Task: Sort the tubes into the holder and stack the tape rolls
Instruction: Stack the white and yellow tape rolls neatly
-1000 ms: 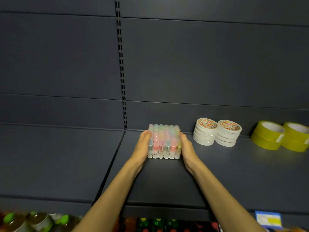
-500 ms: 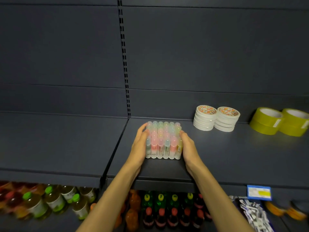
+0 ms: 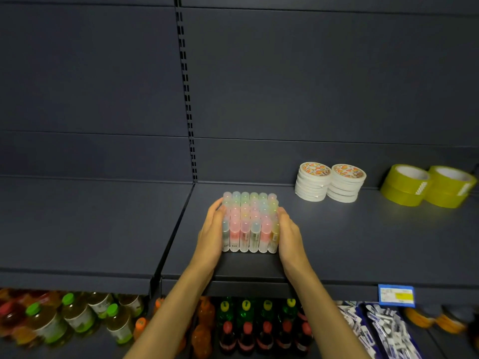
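A block of several upright translucent tubes [image 3: 250,221] with pastel caps stands packed together on the dark shelf [image 3: 363,242]. My left hand [image 3: 211,231] presses flat against the block's left side. My right hand [image 3: 289,234] presses against its right side, fingers mostly straight. Any holder under the tubes is hidden. Two stacks of white tape rolls [image 3: 330,181] with patterned tops stand side by side at the back right. Further right sit two stacks of yellow tape rolls [image 3: 427,185].
The shelf's front edge [image 3: 248,287] runs just below my wrists, with a blue and yellow price tag [image 3: 396,295] at the right. Bottles [image 3: 77,317] and small packets [image 3: 383,330] fill the lower shelf. A slotted upright [image 3: 188,99] divides the back panel.
The block of tubes, held between both hands, has slid toward the shelf's front edge. My view has tipped downward, showing the lower shelf.
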